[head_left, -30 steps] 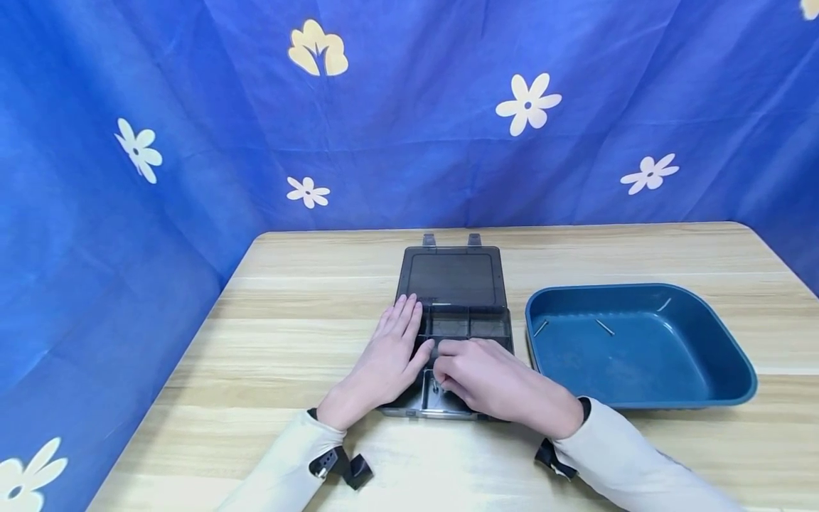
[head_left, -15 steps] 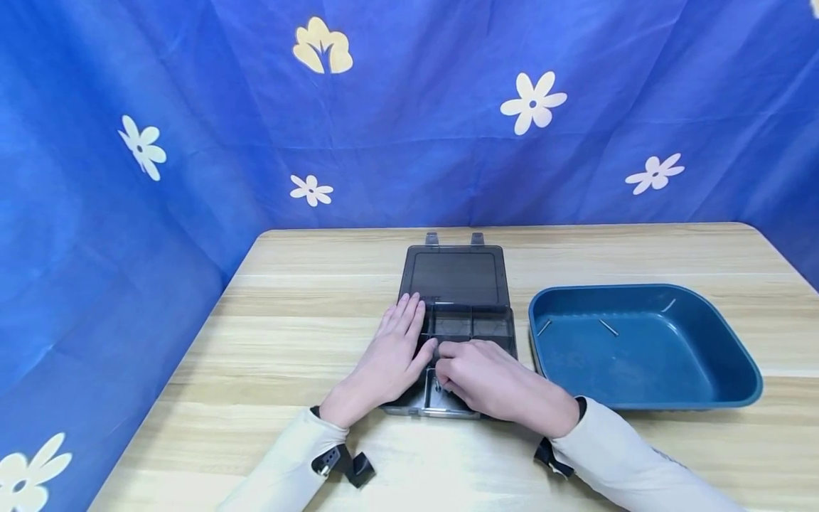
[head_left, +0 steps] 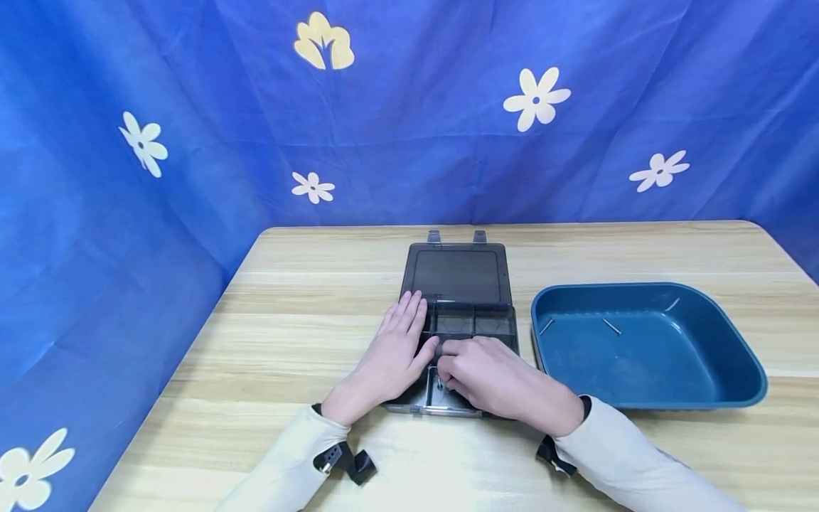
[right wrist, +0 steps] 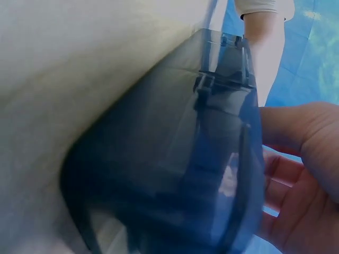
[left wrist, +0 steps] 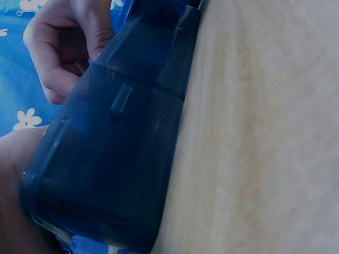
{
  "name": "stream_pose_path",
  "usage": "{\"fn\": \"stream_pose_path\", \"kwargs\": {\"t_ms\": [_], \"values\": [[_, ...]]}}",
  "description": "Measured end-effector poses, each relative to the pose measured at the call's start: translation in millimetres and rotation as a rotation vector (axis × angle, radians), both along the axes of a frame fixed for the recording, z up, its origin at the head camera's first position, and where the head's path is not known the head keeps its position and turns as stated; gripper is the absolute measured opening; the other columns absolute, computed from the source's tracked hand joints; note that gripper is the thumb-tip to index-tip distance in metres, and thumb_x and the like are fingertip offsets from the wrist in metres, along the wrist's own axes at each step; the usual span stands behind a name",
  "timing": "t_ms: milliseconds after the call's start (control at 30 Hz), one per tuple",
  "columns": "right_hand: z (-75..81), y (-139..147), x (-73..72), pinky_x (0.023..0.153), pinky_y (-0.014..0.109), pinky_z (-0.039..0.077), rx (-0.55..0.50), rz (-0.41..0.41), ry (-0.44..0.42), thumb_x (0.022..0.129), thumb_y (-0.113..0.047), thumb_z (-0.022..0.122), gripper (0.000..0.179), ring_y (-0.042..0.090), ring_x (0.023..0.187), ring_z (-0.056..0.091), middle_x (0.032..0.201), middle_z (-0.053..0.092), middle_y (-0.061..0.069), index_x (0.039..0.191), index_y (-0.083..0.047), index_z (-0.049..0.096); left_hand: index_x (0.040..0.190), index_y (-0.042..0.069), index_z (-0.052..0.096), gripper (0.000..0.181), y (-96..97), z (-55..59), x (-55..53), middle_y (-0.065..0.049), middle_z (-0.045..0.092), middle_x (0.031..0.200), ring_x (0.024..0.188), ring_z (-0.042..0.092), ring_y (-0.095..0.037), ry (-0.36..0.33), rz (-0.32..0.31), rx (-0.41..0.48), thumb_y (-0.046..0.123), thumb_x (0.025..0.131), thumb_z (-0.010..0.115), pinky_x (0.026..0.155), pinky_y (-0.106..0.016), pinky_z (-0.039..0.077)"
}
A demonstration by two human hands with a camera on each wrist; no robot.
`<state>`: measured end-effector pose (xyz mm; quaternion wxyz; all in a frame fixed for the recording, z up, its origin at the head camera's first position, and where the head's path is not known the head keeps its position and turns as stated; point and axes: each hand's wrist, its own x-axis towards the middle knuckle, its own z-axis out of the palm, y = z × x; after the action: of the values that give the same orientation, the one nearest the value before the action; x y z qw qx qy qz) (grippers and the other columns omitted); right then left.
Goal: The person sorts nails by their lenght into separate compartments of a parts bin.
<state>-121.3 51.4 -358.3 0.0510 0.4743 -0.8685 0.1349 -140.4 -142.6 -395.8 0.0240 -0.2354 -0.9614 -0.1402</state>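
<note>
A dark see-through compartment box point(head_left: 448, 411) lies on the table, its lid point(head_left: 457, 274) folded back flat. My left hand point(head_left: 392, 355) rests across its left side, fingers straight and reaching up to the hinge line. The right hand point(head_left: 489, 373) is curled over the front compartments, thumb and index finger pinching a small metal screw point(head_left: 440, 385) low in the front middle compartment. In the left wrist view the curled right hand point(left wrist: 74, 45) shows behind the box's side wall point(left wrist: 106, 159). The right wrist view has the thumb point(right wrist: 286, 127) over the box rim.
To the right of the box stands a deep blue tray point(head_left: 640, 370) with two loose screws, one point(head_left: 547, 326) by its left wall and another point(head_left: 611, 326) toward the back. Behind the wooden table point(head_left: 307, 284) hangs a blue flowered cloth point(head_left: 416, 142).
The head view has shifted slightly. Both hands stay in place on the box, and the right fingertips remain low in the front compartment.
</note>
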Motion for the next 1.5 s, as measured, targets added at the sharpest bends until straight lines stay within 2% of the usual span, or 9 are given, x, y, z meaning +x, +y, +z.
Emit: {"fn": "stream_pose_path", "kwargs": {"t_ms": [333,467,700,833,1000,1100,1200,1400,1500], "values": [[18.5,22,-5.6,0.061,0.023,0.052,-0.053,-0.051,0.032,0.082,-0.009,0.074,0.007,0.006,0.066,0.059,0.077,0.061,-0.008,0.083,-0.015,0.07,0.148,-0.006,0.027,0.064,1.2,1.1,-0.3,-0.021,0.022,0.157,0.147,0.014,-0.033,0.011,-0.006,0.003,0.038,0.103,0.035,0.121,-0.044,0.011],[27.0,49,-10.5,0.059,0.022,0.052,-0.106,-0.136,0.083,0.08,-0.008,0.075,0.009,0.006,0.065,0.06,0.08,0.064,-0.007,0.084,-0.015,0.071,0.148,-0.006,0.026,0.064,1.3,0.6,-0.6,-0.022,0.022,0.157,0.147,0.015,-0.034,0.019,-0.006,0.003,0.038,0.103,0.035,0.12,-0.045,0.012],[33.6,100,-18.8,0.054,0.03,0.051,-0.192,-0.336,0.214,0.077,-0.006,0.076,0.011,0.007,0.063,0.059,0.078,0.067,-0.004,0.082,-0.013,0.071,0.148,-0.007,0.027,0.064,1.3,0.7,-2.3,-0.022,0.021,0.157,0.147,0.014,-0.034,0.024,-0.011,0.015,0.037,0.103,0.037,0.121,-0.045,0.011],[35.9,125,-21.5,0.051,0.03,0.047,-0.187,-0.43,0.223,0.076,-0.004,0.076,0.012,0.006,0.059,0.052,0.074,0.065,-0.004,0.08,-0.014,0.07,0.148,-0.007,0.027,0.064,1.4,0.8,-2.8,-0.022,0.02,0.157,0.147,0.014,-0.034,0.024,-0.008,0.019,0.037,0.103,0.037,0.121,-0.045,0.011],[41.5,152,-21.8,0.047,0.03,0.045,-0.116,-0.469,0.237,0.073,-0.002,0.074,0.014,0.008,0.058,0.052,0.072,0.062,-0.004,0.078,-0.014,0.068,0.147,-0.008,0.028,0.064,2.0,0.2,-2.7,-0.023,0.021,0.156,0.147,0.015,-0.035,0.025,-0.009,0.018,0.037,0.102,0.038,0.12,-0.045,0.012],[47.9,164,-22.8,0.046,0.029,0.043,-0.052,-0.481,0.212,0.071,0.002,0.071,0.017,0.009,0.058,0.051,0.07,0.06,-0.005,0.076,-0.013,0.066,0.147,-0.008,0.028,0.064,2.4,0.1,-2.5,-0.024,0.021,0.156,0.147,0.015,-0.035,0.024,-0.008,0.016,0.036,0.102,0.038,0.12,-0.045,0.011],[48.2,171,-26.2,0.046,0.028,0.039,0.017,-0.501,0.134,0.071,0.004,0.068,0.018,0.009,0.057,0.048,0.068,0.057,-0.006,0.076,-0.013,0.066,0.147,-0.008,0.028,0.063,2.6,-0.2,-2.3,-0.024,0.021,0.156,0.147,0.015,-0.035,0.023,-0.006,0.018,0.035,0.102,0.038,0.12,-0.045,0.011],[27.3,173,-30.9,0.047,0.029,0.042,0.113,-0.563,-0.067,0.08,-0.003,0.07,0.007,0.01,0.057,0.05,0.069,0.061,-0.002,0.085,-0.008,0.07,0.147,-0.007,0.028,0.063,1.5,0.1,-1.0,-0.023,0.02,0.157,0.147,0.013,-0.033,0.016,-0.006,0.016,0.035,0.103,0.038,0.121,-0.045,0.011],[17.0,174,-31.8,0.048,0.035,0.046,0.138,-0.601,-0.123,0.081,-0.008,0.072,0.015,0.016,0.062,0.057,0.077,0.066,0.006,0.094,-0.002,0.069,0.147,-0.007,0.028,0.063,1.9,-0.5,-1.5,-0.023,0.021,0.157,0.147,0.014,-0.033,0.022,-0.006,0.014,0.036,0.103,0.038,0.12,-0.045,0.012]]}}
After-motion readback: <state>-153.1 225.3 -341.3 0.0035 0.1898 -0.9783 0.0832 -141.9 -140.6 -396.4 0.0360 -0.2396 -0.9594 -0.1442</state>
